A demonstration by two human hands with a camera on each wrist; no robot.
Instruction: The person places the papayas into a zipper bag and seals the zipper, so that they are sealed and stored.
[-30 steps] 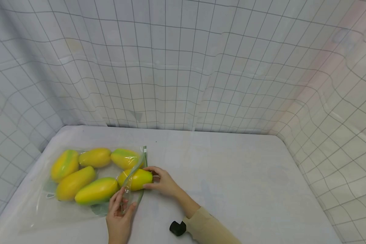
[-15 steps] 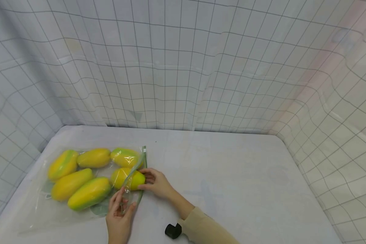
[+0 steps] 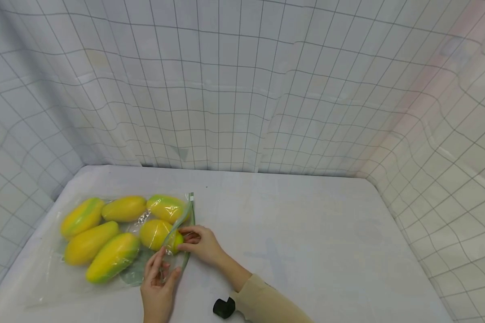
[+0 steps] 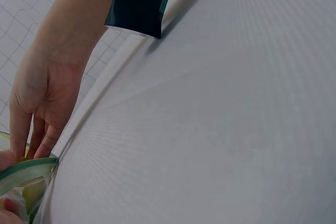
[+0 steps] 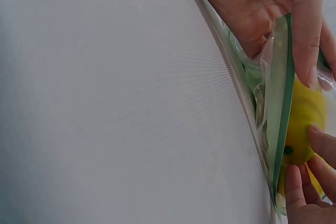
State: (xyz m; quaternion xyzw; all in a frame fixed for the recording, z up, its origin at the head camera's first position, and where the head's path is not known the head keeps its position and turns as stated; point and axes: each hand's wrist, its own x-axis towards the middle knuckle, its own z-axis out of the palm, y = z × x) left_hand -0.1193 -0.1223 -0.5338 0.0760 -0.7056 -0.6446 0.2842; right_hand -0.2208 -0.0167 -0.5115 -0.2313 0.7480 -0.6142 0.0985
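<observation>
A large clear zip bag (image 3: 36, 287) lies on the left of the table with several yellow-green mangoes inside. At its green-edged mouth my left hand (image 3: 157, 282) pinches the near side of the opening, thumb and fingers at the film. My right hand (image 3: 204, 247) holds the end of one mango (image 3: 153, 234), which lies mostly inside the mouth. In the right wrist view, thumb and fingertips touch this yellow mango (image 5: 302, 114) beside the green zip strip (image 5: 287, 93). In the left wrist view, the right hand (image 4: 50, 98) reaches down into the opening.
More mangoes (image 3: 113, 258) lie in two rows within the bag. A black device (image 3: 224, 308) sits at the right wrist by the beige sleeve (image 3: 266, 300). The white table (image 3: 307, 233) extends right, with a gridded curtain (image 3: 242, 89) behind.
My right hand has pushed its mango left, deeper into the bag. The other front mangoes have shifted left, and the nearest has turned. My left hand has stayed at the mouth.
</observation>
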